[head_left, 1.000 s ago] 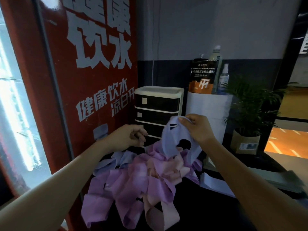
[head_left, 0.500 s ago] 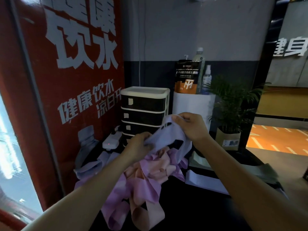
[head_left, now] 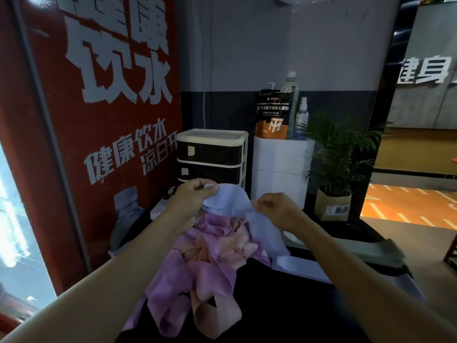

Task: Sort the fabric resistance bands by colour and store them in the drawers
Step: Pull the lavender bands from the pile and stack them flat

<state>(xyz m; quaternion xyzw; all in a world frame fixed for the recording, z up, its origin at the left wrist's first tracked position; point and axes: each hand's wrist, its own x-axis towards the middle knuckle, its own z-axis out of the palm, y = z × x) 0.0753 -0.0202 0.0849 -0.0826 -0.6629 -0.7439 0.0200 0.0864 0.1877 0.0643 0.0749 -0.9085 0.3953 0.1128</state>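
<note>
Raised since before, both hands' grip holds pale band [head_left: 228,201] above pile [head_left: 210,263].

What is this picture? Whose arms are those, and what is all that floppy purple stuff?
The camera sits on a person's head and looks down, so you see their own two arms reaching forward. There is no machine here, only hands. The left hand and the right hand each pinch one pale lilac band and hold it up between them. Below lies a pile of stretchy bands, purple and pink, on a dark table. Behind stands a small drawer unit, its drawers closed, where the bands will go, one colour together. Next to it are a white stand with bottles and a potted plant.
</note>
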